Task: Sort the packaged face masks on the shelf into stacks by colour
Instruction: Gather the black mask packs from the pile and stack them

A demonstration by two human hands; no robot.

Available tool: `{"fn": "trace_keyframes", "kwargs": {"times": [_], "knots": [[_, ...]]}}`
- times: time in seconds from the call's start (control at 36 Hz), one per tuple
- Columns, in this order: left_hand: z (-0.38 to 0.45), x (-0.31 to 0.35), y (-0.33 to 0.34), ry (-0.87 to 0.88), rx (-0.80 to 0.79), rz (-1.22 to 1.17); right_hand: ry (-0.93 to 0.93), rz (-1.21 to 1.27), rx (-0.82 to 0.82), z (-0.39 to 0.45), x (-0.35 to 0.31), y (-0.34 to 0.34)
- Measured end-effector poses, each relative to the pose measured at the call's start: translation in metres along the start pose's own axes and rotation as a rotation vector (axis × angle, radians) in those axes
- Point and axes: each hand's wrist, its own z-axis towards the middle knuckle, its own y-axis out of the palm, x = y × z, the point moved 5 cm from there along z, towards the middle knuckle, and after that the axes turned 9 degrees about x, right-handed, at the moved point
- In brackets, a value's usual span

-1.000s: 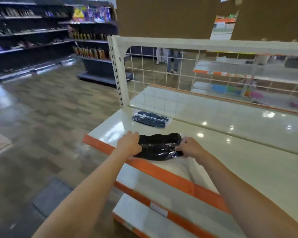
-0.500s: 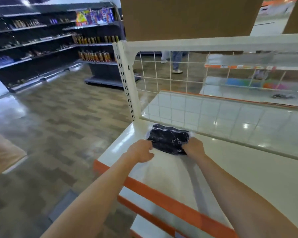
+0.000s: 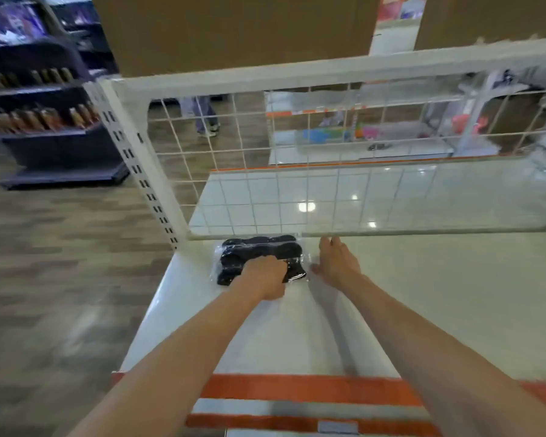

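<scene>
A stack of black face masks in clear plastic packs lies at the back left corner of the white shelf, right against the wire grid. My left hand rests on the near part of the stack with its fingers curled onto the top pack. My right hand lies just right of the stack with straight fingers on the shelf, its fingertips near the base of the grid. It holds nothing.
A white wire grid panel with a slotted upright post closes the back of the shelf. An orange strip marks the front edge. Dark product shelving stands across the aisle at left; a person's legs show behind the grid.
Both hands carried the black pack from the shelf's front edge to the back left corner, onto the pack lying there. My right hand has let go and moved to the right.
</scene>
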Motion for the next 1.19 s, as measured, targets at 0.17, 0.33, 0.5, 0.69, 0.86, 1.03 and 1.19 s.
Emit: {"fn": "trace_keyframes", "kwargs": {"times": [0.17,0.33,0.5,0.69,0.86,1.03,1.19], "knots": [[0.021,0.067,-0.014,0.200,0.026,0.062,-0.085,-0.198,-0.049,-0.034,0.062,-0.034],[0.031,0.155,-0.034,0.328,0.081,0.061,0.015,-0.274,0.022,-0.074,0.142,-0.078],[0.026,0.276,-0.046,0.408,0.121,-0.007,0.057,-0.362,0.032,-0.130,0.240,-0.121],[0.017,0.433,-0.042,0.461,0.077,-0.172,0.230,-0.349,0.075,-0.216,0.382,-0.176],[0.021,0.533,-0.063,0.458,0.125,-0.259,0.355,-0.239,0.174,-0.251,0.474,-0.216],[0.061,0.601,-0.082,0.440,0.160,-0.336,0.412,-0.159,0.173,-0.246,0.541,-0.216],[0.141,0.655,-0.084,0.308,0.137,-0.481,0.439,-0.153,0.147,-0.221,0.611,-0.241]]}}
